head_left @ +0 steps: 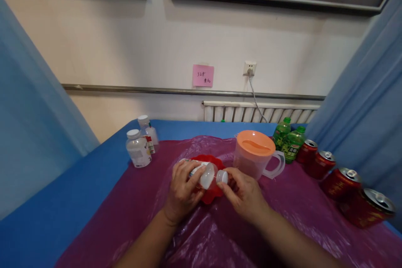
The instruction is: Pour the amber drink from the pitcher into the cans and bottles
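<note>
Left hand (182, 190) is wrapped around a small clear bottle (204, 174), fingers curled over the body, thumb on the near side; the bottle is tipped sideways with its neck pointing right. Right hand (243, 192) pinches the white cap (222, 176) at the bottle's mouth between thumb and fingertips, a narrow grip closed on the cap, other fingers loosely curled. Can't tell if the cap is seated on the thread or just off it. The bottle sits above a red bowl (213, 194), which rests on the purple plastic sheet (282, 217) covering the middle of the blue table (63, 201). Both hands are over the bowl, nearly touching each other at the cap. Just behind the right hand: a clear pitcher (254, 155) with an orange lid, upright, handle to the right. Back left, on the blue surface at the sheet's edge: two white-capped bottles (138, 148), upright, next to each other. Back right: two green bottles (289, 140) lean close together, then a row of four red cans (341, 182) running toward the right edge, tilted, tops open. Pink note (203, 76) on the wall, next to a socket with a cable plugged in.
</note>
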`<state>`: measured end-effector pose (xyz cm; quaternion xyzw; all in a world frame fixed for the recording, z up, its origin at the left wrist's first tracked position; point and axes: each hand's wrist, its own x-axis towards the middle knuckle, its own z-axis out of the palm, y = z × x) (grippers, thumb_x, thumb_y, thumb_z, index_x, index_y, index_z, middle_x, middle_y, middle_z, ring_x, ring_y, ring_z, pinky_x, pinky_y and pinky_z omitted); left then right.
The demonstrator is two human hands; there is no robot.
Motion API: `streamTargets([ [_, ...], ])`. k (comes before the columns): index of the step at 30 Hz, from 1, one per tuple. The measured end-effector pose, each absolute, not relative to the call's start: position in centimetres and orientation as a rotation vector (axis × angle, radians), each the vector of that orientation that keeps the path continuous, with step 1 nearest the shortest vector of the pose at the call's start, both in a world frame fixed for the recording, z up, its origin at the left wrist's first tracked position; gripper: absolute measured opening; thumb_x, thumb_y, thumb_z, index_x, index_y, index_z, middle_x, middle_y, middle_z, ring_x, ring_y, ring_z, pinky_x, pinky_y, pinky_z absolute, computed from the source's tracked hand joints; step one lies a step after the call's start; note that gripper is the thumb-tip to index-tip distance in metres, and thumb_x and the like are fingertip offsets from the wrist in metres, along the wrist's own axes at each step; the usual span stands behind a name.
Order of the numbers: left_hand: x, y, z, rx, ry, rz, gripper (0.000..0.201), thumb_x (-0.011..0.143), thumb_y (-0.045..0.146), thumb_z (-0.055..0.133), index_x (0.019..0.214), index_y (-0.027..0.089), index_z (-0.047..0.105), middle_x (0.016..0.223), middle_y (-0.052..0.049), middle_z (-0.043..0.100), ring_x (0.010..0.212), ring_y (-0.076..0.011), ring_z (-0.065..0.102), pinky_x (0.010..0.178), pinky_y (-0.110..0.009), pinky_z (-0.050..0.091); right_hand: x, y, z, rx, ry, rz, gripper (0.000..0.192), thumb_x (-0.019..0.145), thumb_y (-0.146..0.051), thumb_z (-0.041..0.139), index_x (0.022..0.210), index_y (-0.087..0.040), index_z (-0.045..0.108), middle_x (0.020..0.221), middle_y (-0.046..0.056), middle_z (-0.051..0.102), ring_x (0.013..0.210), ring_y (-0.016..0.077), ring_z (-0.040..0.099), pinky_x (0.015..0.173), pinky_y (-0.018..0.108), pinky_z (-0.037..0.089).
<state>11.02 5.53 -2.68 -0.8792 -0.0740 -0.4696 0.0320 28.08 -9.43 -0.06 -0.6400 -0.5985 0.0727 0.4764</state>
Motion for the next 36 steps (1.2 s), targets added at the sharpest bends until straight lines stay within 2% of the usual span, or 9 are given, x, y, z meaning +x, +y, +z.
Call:
streamTargets([
  [6,10.6,5.6,-2.1,-2.787,-0.274,-1.408,0.061,0.083,0.018,0.067,0.140,0.025,0.048,0.125,-0.013,0.062,0.115,-0.0284,0.059,0.100,-0.050,0.047,29.2,-8.8,0.5,-1.552,-1.732,0.049,0.025,0.096,-0.029,0.058,0.118,-0.018,0.060,0.094,0.007,0.069,0.083,0.0196,0.063,0.074,0.033,0.052],
  [9,10.4,5.5,-2.1,-2.796,-0.322,-1.398,0.063,0.083,0.018,0.067,0.142,0.026,0.046,0.125,-0.013,0.062,0.115,-0.0281,0.059,0.100,-0.049,0.047,29.5,-9.1,0.8,-1.515,-1.847,-0.013,0.040,0.095,-0.017,0.052,0.134,-0.023,0.055,0.124,0.011,0.063,0.109,0.0224,0.062,0.093,0.041,0.052],
  [12,10.4,5.5,-2.2,-2.755,-0.332,-1.449,0.065,0.083,0.018,0.068,0.143,0.026,0.046,0.127,-0.014,0.062,0.116,-0.0291,0.057,0.101,-0.050,0.046,29.1,-9.6,1.1,-1.523,-1.822,-0.043,0.064,0.093,-0.016,0.054,0.152,-0.030,0.037,0.151,0.012,0.043,0.133,0.0259,0.049,0.106,0.048,0.046],
  [14,10.5,5.4,-2.2,-2.746,-0.303,-1.451,0.065,0.081,0.018,0.069,0.142,0.026,0.047,0.127,-0.014,0.062,0.117,-0.0296,0.057,0.102,-0.051,0.045,28.8,-9.7,1.3,-1.574,-1.726,-0.010,0.067,0.092,-0.028,0.061,0.154,-0.025,0.034,0.147,0.015,0.048,0.131,0.0285,0.051,0.105,0.049,0.048],
  [18,10.4,5.3,-2.3,-2.751,-0.294,-1.415,0.063,0.081,0.016,0.069,0.140,0.026,0.050,0.126,-0.013,0.064,0.118,-0.0293,0.058,0.105,-0.051,0.042,28.5,-9.5,1.2,-1.686,-1.665,0.067,0.033,0.098,-0.035,0.054,0.125,-0.017,0.059,0.106,0.011,0.070,0.094,0.0242,0.067,0.084,0.042,0.056],
  [23,10.4,5.3,-2.5,-2.783,-0.301,-1.372,0.062,0.081,0.017,0.067,0.140,0.024,0.049,0.127,-0.014,0.064,0.120,-0.0291,0.057,0.107,-0.052,0.040,28.6,-9.7,0.0,-1.591,-1.785,-0.283,0.037,0.097,-0.023,0.052,0.133,-0.017,0.054,0.122,0.015,0.065,0.107,0.0261,0.062,0.090,0.043,0.054],
  [28,10.4,5.7,-2.7,-2.862,-0.420,-1.299,0.061,0.080,0.021,0.068,0.138,0.022,0.050,0.128,-0.013,0.065,0.119,-0.0294,0.060,0.109,-0.053,0.038,29.4,-10.7,-1.0,-1.520,-1.766,-0.495,0.035,0.096,-0.013,0.051,0.129,-0.023,0.059,0.124,0.013,0.065,0.105,0.0239,0.065,0.088,0.042,0.053],
  [32,10.1,6.4,-2.4,-2.786,-0.696,-1.511,0.058,0.081,0.030,0.073,0.136,0.023,0.054,0.128,-0.012,0.067,0.118,-0.0302,0.062,0.108,-0.052,0.041,30.0,-12.5,-1.6,-1.519,-1.683,-0.239,0.034,0.092,-0.018,0.058,0.125,-0.023,0.056,0.122,0.011,0.066,0.111,0.0235,0.063,0.092,0.040,0.052],
  [36,9.9,6.9,-1.3,-2.686,-1.191,-1.881,0.066,0.075,0.043,0.081,0.134,0.024,0.059,0.130,-0.010,0.067,0.117,-0.0297,0.064,0.104,-0.046,0.048,29.8,-14.2,-3.9,-1.770,-1.518,0.211,0.015,0.087,-0.018,0.059,0.102,-0.021,0.058,0.099,0.007,0.069,0.090,0.0212,0.066,0.080,0.035,0.053],
])
